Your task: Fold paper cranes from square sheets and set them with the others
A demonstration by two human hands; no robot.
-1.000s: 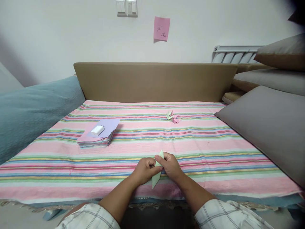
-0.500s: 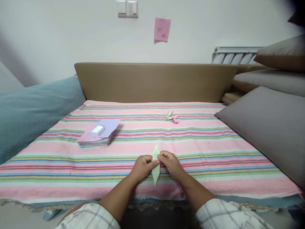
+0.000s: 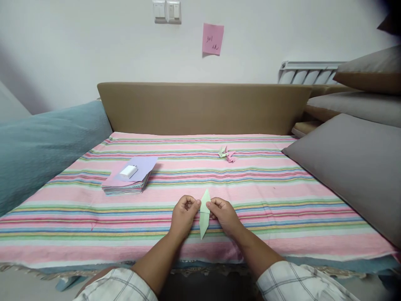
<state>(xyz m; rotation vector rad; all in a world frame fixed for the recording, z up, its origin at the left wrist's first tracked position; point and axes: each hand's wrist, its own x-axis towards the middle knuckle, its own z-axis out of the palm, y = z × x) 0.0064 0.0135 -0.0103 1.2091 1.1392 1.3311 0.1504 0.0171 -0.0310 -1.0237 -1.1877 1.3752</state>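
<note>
One slim, folded pale-green paper diamond (image 3: 204, 221) is over the pink, multi-striped cloth (image 3: 125, 217), near its front edge's middle. My bare right hand (image 3: 224, 213) pinches the paper's right side; my bare left hand (image 3: 183, 215) curls at its left, whether gripping I cannot tell. It should be light, crisp, easily creased, best held mid-length.

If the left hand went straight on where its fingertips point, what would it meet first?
Probably the folded green paper: the left hand sits at its edge, perhaps touching. Just beyond is the right hand, which pinches the other side.
</note>
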